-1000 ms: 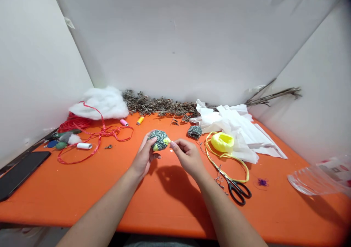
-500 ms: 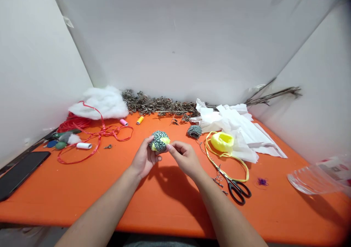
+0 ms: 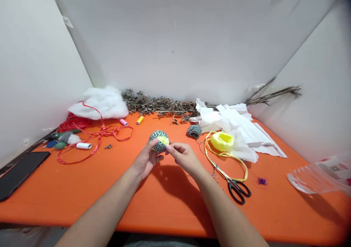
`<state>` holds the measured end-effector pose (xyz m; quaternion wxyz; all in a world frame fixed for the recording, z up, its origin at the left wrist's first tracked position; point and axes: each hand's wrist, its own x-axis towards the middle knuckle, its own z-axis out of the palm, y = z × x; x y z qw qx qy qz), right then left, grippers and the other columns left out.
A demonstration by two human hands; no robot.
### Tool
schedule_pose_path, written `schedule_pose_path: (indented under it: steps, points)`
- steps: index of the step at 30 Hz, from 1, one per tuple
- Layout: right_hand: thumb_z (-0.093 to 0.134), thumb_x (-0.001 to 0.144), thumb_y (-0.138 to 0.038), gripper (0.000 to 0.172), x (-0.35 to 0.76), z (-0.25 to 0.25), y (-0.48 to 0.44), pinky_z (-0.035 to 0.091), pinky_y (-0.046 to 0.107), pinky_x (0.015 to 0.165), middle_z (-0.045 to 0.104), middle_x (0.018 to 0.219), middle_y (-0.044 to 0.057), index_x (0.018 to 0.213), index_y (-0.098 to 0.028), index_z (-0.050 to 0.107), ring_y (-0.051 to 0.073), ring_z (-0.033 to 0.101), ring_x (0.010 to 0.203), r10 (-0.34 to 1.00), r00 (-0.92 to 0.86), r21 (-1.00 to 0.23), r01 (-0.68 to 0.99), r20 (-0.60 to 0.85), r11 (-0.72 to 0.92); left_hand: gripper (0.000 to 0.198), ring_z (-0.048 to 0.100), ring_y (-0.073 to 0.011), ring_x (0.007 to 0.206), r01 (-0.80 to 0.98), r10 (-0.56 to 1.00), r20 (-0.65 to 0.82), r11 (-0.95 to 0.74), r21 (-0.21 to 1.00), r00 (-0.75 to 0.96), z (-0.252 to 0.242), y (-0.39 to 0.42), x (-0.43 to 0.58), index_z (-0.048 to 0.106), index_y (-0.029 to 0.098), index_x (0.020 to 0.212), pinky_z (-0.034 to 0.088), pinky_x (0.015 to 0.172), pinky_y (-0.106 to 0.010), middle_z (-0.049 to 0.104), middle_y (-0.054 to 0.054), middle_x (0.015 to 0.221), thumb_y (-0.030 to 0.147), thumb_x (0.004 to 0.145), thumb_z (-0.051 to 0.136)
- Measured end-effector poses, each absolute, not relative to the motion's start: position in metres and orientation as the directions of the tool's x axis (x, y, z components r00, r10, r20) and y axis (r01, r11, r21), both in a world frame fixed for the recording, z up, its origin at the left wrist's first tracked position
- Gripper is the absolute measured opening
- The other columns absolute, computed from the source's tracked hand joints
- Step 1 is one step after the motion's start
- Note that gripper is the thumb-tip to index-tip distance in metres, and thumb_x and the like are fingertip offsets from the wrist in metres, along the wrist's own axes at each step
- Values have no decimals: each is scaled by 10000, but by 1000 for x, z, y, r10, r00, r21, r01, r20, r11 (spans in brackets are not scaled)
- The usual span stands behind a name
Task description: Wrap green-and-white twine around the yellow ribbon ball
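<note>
My left hand (image 3: 144, 160) cups a round ball wound in green-and-white twine (image 3: 158, 141), with a yellow patch (image 3: 163, 140) showing at its upper right. My right hand (image 3: 184, 157) sits just to the right, its thumb and forefinger pinched against the ball's right edge. Any strand between those fingertips is too thin to make out. The ball's underside is hidden by my left fingers.
On the orange table (image 3: 170, 203) lie a smaller twine bundle (image 3: 194, 131), a yellow cord coil (image 3: 222, 141), black-handled scissors (image 3: 238, 190), white tissue (image 3: 241, 135), cotton wadding (image 3: 98, 102), dried twigs (image 3: 156, 106), red ribbon (image 3: 95, 133), and a phone (image 3: 20, 175).
The ball has turned in my left hand, so the yellow patch now faces up and right. My right hand has moved slightly left and stays pinched at the ball's edge.
</note>
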<state>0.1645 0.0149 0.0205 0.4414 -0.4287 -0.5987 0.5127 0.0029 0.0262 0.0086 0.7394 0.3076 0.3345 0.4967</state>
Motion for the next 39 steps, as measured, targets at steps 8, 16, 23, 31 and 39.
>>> schedule_pose_path:
  steps: [8, 16, 23, 31, 39]
  points:
    - [683, 762, -679, 530, 162, 22, 13, 288, 250, 530, 426, 561, -48, 666, -159, 647, 95, 342, 538, 969, -244, -994, 92, 38, 62, 428, 609, -132, 774, -519, 978, -150, 205, 830, 148, 6, 27, 7, 680, 183, 981, 467, 661, -227, 700, -12, 886, 422, 680, 869]
    - [651, 775, -717, 543, 167, 17, 17, 262, 242, 494, 387, 544, -62, 728, -176, 644, 95, 315, 509, 970, -244, -998, 58, 5, 20, 449, 635, -110, 670, -533, 963, -214, 268, 803, 163, 5, 30, 5, 691, 153, 989, 495, 537, -183, 702, -26, 834, 477, 719, 847]
    - [668, 760, -723, 545, 167, 16, 16, 256, 238, 469, 413, 547, -60, 722, -180, 638, 88, 325, 487, 970, -244, -1000, 25, -7, 0, 374, 684, -132, 641, -543, 931, -273, 363, 757, 241, 6, 29, 6, 682, 147, 1038, 546, 508, -197, 728, -52, 842, 458, 840, 744]
    - [664, 776, -711, 538, 167, 16, 16, 245, 229, 452, 396, 548, -63, 724, -176, 644, 80, 296, 474, 971, -239, -1000, 11, -18, -15, 346, 716, -149, 693, -551, 928, -277, 372, 747, 250, 6, 29, 5, 685, 168, 1028, 527, 511, -183, 742, -52, 862, 419, 807, 778]
    - [654, 781, -710, 535, 167, 15, 15, 250, 226, 454, 367, 557, -72, 733, -178, 631, 78, 292, 468, 969, -244, -1000, 6, -24, -23, 375, 631, -111, 658, -563, 935, -249, 351, 748, 253, 7, 27, 5, 686, 193, 1017, 487, 515, -181, 700, -10, 842, 490, 799, 757]
